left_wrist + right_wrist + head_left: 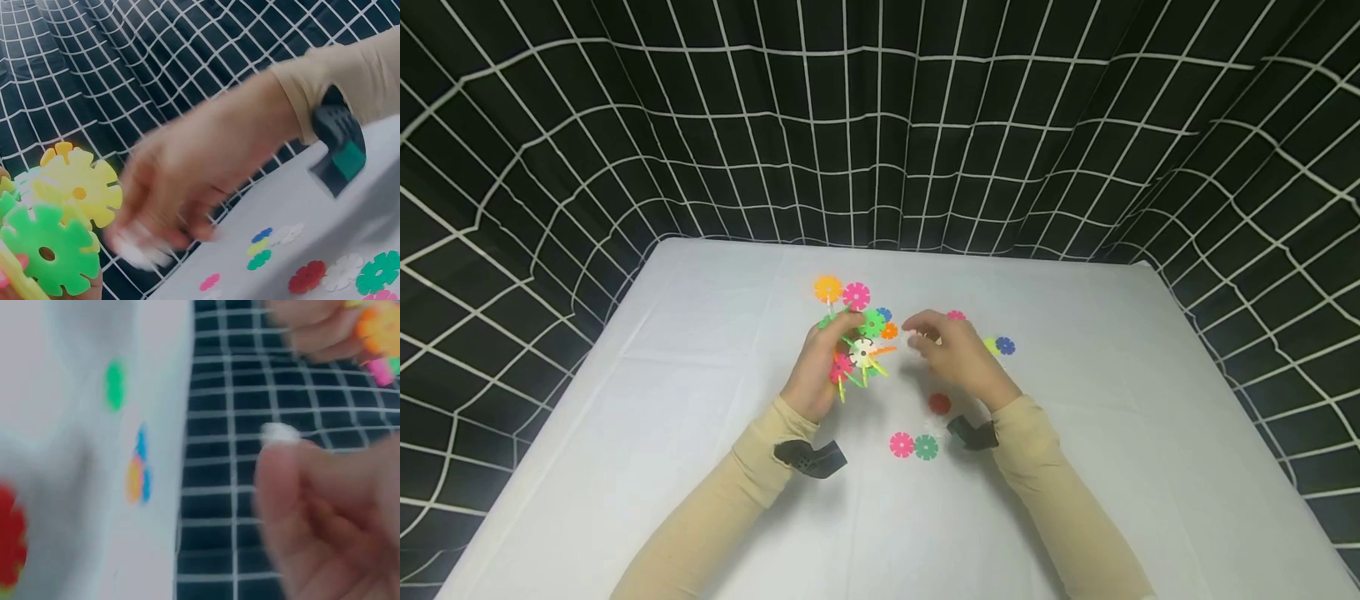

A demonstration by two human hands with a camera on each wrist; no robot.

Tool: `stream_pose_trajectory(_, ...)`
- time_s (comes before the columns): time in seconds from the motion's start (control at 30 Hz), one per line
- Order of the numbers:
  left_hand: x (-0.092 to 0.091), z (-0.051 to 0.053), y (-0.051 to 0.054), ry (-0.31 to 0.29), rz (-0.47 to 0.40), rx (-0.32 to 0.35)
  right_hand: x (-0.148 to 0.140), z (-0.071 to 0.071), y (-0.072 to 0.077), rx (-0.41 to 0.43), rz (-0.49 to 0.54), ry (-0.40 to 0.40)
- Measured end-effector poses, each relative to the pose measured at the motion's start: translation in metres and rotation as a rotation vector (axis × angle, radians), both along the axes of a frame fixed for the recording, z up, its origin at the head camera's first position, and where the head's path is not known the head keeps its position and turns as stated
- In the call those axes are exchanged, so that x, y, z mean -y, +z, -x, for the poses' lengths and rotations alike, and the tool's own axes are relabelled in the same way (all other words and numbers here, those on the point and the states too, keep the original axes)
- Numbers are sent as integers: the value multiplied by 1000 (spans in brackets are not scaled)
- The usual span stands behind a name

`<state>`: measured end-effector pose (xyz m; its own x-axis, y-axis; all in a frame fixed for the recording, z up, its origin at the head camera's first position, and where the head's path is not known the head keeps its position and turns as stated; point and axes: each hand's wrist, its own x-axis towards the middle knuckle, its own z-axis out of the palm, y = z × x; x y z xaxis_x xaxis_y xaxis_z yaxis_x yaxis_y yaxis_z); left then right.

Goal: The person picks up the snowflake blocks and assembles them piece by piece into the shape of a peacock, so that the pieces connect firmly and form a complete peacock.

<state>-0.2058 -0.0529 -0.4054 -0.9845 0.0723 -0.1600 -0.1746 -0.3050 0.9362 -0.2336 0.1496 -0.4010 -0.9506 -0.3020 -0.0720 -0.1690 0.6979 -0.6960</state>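
My left hand (811,373) grips a cluster of notched plastic snowflake discs (862,353) joined at various angles, in white, pink, green, yellow and orange. In the left wrist view a yellow disc (80,190) and a green disc (50,250) of this cluster show up close. To its right, my right hand (958,358) is raised over the table, pinching a white disc (142,251) between thumb and fingertips. Only an edge of that white disc (279,433) shows in the right wrist view, and motion blurs it. The two hands are apart.
On the white table (715,450) lie loose discs: a red one (939,404), a pink one (902,445) and a green one (927,447) near the front, a blue one (1005,345) at the right. A black curtain with white grid lines (880,125) surrounds the table.
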Motion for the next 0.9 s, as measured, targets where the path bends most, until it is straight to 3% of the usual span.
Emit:
stream_pose_trajectory(0.13, -3, -1, -1, -25, 3, 23, 2, -6, 13, -48, 334, -38)
stream_pose_trajectory(0.23, -5, -1, -1, -41, 7, 37, 5, -11, 18, -77, 457, -20)
stream_pose_trajectory(0.57, -6, 0, -5, -73, 49, 36, 6, -16, 22, -167, 506, 69)
stream_pose_trajectory(0.9, -4, -2, -2, -91, 82, 22, 3, -13, 20, -145, 567, 122)
